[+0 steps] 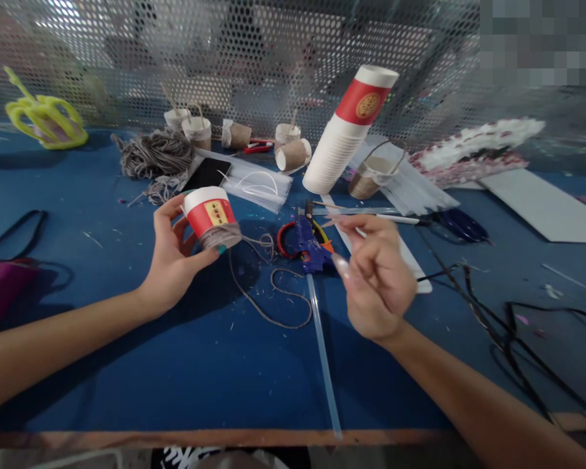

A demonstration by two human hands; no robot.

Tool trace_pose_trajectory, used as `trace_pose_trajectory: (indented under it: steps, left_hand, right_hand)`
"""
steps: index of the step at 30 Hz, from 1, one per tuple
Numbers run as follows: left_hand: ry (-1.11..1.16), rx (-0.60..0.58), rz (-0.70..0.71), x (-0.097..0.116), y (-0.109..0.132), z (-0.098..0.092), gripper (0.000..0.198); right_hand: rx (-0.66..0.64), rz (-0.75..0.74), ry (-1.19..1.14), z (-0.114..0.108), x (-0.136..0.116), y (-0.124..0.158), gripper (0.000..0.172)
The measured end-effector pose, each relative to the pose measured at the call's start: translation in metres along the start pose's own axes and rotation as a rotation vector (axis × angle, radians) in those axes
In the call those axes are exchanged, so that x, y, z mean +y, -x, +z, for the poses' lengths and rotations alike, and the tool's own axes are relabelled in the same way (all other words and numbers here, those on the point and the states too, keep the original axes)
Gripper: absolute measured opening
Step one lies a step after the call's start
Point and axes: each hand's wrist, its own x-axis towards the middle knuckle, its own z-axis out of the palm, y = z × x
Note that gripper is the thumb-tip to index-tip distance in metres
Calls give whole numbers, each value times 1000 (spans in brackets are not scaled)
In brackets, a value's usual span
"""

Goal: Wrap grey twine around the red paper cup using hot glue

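Note:
My left hand grips a red and white paper cup, tilted above the table. Grey cord is wound round the cup's lower end, and its loose tail curls over the blue tabletop. My right hand is raised to the right of a blue glue gun, thumb and forefinger apart with nothing visible between them. From the gun a long clear glue stick runs to the table's front edge. Scissors with red and yellow handles lie partly hidden under the gun.
A tall stack of paper cups leans at the back. Behind lie a bundle of grey cord, a black phone, bags of glue sticks and several small cord-wrapped cups. Black cables trail at right; a purple object sits left.

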Motion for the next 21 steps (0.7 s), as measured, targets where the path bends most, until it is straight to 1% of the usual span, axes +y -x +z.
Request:
trace_pose_trajectory:
  steps: [1,3,4,6,9,10,12,14,16,18,21]
  left_hand:
    - [-4,-29,56,3,2,1,75]
    - [-24,-124,109,7,6,3,73]
    - [-29,-155,142,8,8,4,74]
    - [-36,-192,171,9,11,5,76]
    - [-37,-206,144,9,14,7,77]
    - [-33,-210,127,9,14,8,76]
    - [-22,-213,101,9,15,10,74]
    - [-17,-185,89,9,13,11,73]
    - [-14,-128,77,7,10,12,75]
    - [-8,-73,47,3,5,11,79]
    - [9,31,-14,-3,-2,11,77]
  right_hand:
    - [-30,-32,-49,3,-3,1,28]
    - [-114,-41,-111,10,-8,4,31]
    - [-157,-8,-117,14,-10,5,31]
    - [-189,92,-115,23,-12,7,34]
    - [-224,225,-51,34,-12,9,40]
    - [-246,245,-18,36,-13,9,41]
    - [-320,234,27,37,-14,9,39]
    - [-395,175,32,36,-18,10,37]
    - [-439,61,33,35,-24,13,31]
    - [-465,-111,83,33,-30,16,26]
    - [-451,-464,298,31,-38,19,23]
